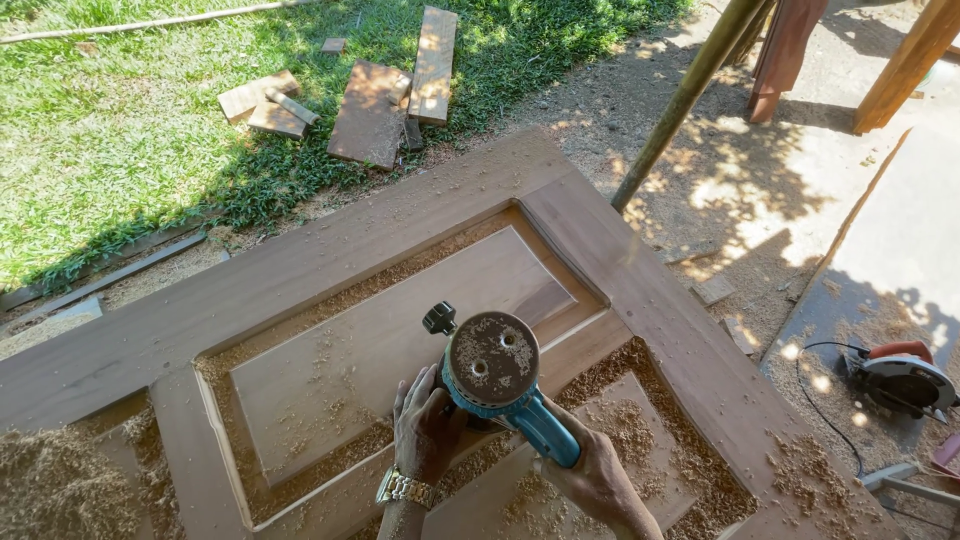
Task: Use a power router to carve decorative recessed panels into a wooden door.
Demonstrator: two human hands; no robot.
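Right hand (590, 480) fingers wrapped round teal grinder (500, 385), disc up, handle toward camera, left hand (428, 428) cupping head.

Harsh sunlight, dappled through overhead cover. Bright patches on grass (90, 140) and sandy ground (740, 190), near glare at right. Wooden door (330, 350) mostly in shade. Focus sharp throughout; slight wide-angle bending at edges.

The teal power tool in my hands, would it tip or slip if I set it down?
The teal power tool looks top-heavy: its round head is wider than the handle, so it probably tips. Sawdust coats it, so it may feel slippery. Both the left hand and right hand hold it, suggesting weight.
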